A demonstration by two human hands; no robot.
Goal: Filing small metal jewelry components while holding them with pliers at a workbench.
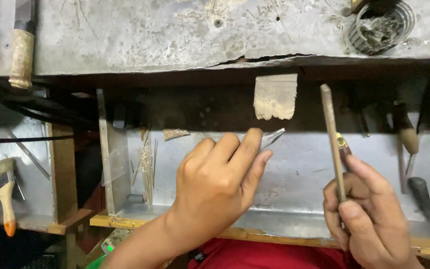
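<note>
Two hands work over a dull metal bench tray [294,169]. The left hand [215,184] is curled around grey steel pliers [272,137]; only the pointed tips show past the fingers, the handles hidden in the palm. The right hand [369,214] grips a long flat metal file [332,142] upright, its lower end buried in the fist. A small brass-coloured piece [342,142] peeks out behind the file, hard to make out. Up on the worn grey benchtop [150,35], a round ribbed metal cup [381,25], cut off by the frame, holds grey metal scraps.
</note>
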